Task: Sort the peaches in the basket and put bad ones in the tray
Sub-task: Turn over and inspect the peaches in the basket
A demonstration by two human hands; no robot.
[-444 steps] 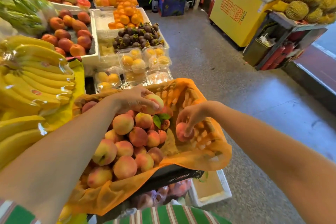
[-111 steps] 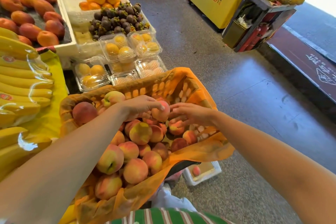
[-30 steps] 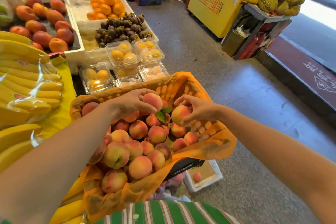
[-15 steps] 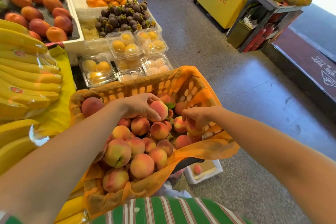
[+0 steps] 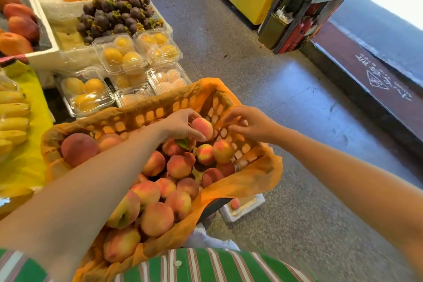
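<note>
Head view looks down on your basket (image 5: 146,117), lined with orange paper and heaped with peaches (image 5: 158,190). Your left hand (image 5: 180,125) reaches over the basket's far side and grips one peach (image 5: 202,128) between thumb and fingers, raised just above the pile. Your right hand (image 5: 250,123) hovers beside that peach at the basket's far right wall, fingers loosely spread and holding nothing; they come close to the peach, but whether they touch it I cannot tell. A large darker peach (image 5: 79,149) sits in the basket's left corner, apart from the main heap. Below the basket's right edge, on the floor, a white tray (image 5: 249,207) peeks out with one small peach (image 5: 235,203) lying in it. Beyond the basket's far rim stand clear boxes (image 5: 121,57) of yellow fruit, and past those a pile of mangosteens (image 5: 116,15). Left of the basket, bananas (image 5: 12,119) lie on a yellow cloth.
</note>
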